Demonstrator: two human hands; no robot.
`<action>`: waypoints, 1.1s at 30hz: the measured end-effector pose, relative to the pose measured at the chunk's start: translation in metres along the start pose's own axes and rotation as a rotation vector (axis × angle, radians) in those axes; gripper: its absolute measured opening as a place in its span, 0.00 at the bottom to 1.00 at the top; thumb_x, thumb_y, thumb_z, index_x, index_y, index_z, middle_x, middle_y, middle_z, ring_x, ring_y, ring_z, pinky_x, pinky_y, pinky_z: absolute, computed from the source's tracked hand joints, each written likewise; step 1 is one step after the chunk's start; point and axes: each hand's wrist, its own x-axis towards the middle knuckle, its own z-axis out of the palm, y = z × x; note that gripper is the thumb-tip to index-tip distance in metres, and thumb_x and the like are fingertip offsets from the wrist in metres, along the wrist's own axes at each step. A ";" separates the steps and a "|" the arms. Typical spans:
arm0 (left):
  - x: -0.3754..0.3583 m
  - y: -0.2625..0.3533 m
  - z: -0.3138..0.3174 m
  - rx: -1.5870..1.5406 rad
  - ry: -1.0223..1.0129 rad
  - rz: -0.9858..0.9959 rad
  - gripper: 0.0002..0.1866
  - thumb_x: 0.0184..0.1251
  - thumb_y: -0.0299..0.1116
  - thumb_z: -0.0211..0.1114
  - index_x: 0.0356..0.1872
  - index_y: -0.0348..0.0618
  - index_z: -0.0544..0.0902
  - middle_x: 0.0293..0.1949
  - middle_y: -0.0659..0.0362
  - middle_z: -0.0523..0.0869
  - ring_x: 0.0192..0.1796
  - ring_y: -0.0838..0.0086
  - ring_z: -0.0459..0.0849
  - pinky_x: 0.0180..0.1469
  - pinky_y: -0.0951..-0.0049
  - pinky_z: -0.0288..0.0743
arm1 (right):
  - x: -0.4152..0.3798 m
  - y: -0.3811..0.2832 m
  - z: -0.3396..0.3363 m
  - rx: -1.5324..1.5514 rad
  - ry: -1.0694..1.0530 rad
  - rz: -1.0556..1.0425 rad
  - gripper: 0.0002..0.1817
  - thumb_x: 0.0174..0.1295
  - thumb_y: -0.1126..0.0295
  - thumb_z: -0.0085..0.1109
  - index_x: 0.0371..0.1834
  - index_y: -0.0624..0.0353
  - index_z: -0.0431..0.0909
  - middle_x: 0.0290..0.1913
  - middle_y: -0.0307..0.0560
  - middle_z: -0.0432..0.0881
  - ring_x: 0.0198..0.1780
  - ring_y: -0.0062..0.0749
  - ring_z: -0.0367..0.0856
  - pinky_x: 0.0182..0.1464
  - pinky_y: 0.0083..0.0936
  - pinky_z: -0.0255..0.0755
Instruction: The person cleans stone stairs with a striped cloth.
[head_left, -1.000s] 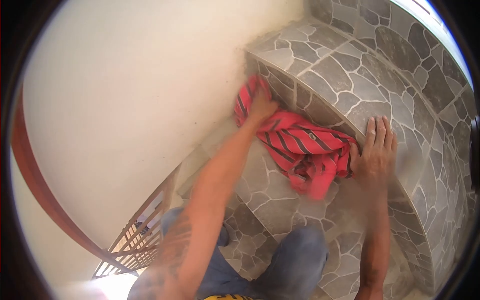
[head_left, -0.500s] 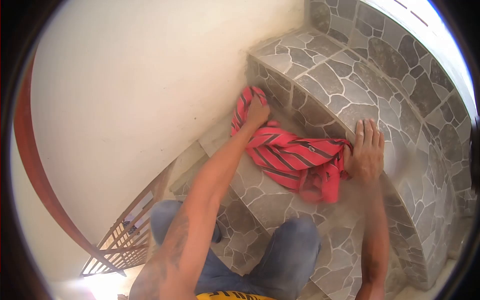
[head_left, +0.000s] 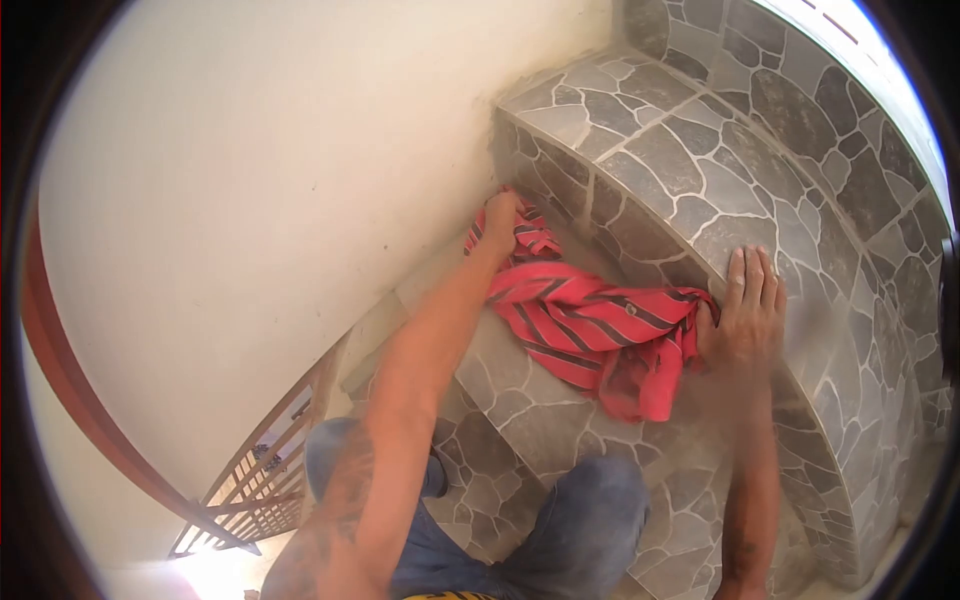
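Observation:
A red cloth with dark stripes [head_left: 585, 325], bunched and twisted, lies across a stair tread. My left hand [head_left: 502, 220] is closed on its far end, pressing it low where the tread meets the white wall. The cloth's other end reaches my right hand [head_left: 745, 312], right at the thumb. That hand lies flat over the edge of the higher step [head_left: 665, 158], fingers stretched out on the stone-patterned tile. A small pale emblem shows on the cloth near its middle.
The white wall [head_left: 300, 160] rises along the left. A brown wooden railing [head_left: 250, 480] stands at the lower left. The steps curve up to the right, with a sharp tiled edge. My jeans-covered knees [head_left: 590, 510] are bent over the lower steps.
My left hand has shifted slightly toward the wall, and the cloth around it now spreads to its right instead of bunching above it. My right hand stays on the step edge.

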 end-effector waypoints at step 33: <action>0.001 0.146 0.091 0.615 0.008 -0.515 0.33 0.63 0.26 0.57 0.71 0.22 0.67 0.67 0.30 0.76 0.69 0.45 0.80 0.67 0.53 0.75 | 0.002 0.001 -0.003 0.038 0.020 0.006 0.42 0.54 0.60 0.72 0.72 0.69 0.71 0.71 0.61 0.74 0.74 0.54 0.70 0.75 0.49 0.62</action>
